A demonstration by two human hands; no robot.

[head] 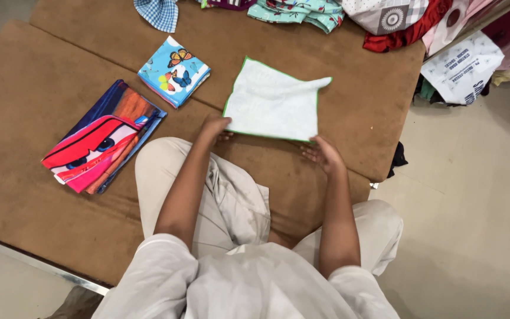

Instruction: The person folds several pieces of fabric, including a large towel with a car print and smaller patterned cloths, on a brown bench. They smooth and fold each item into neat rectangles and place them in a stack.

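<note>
Brown cushioned mat (42, 195) bears white cloth (273, 103), two folded printed cloths (174, 71).

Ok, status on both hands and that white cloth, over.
Left hand on near left corner of white cloth. Right hand at near right corner. Cloth flat on brown cushion. Folded butterfly cloth beside, apart.

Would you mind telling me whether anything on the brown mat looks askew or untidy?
The pale green-edged cloth under the left hand and right hand lies askew, its far right corner sticking out in a point. The two folded cloths beside it look neat.
</note>
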